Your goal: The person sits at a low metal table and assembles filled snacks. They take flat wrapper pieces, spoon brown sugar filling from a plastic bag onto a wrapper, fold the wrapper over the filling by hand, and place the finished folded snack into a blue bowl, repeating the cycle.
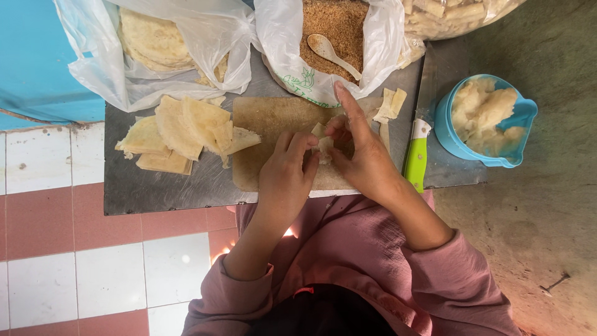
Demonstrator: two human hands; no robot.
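My left hand (287, 175) and my right hand (362, 152) meet over a wooden cutting board (267, 118). Both pinch a small pale piece of wrapper dough (322, 142) with brown filling showing between the fingers. My right index finger points up toward a white bag of brown crumbs (333, 25), where a wooden spoon (333, 53) lies. A heap of cut, pale yellow wrapper sheets (183, 130) lies left of the board on a grey metal tray (155, 186).
A plastic bag of round flat wrappers (155, 40) sits at the top left. A knife with a green handle (416, 158) lies right of the board. Beyond it, a blue bowl (521, 115) holds pale mash. Wrapper scraps (390, 104) rest by the knife. Tiled floor lies to the left.
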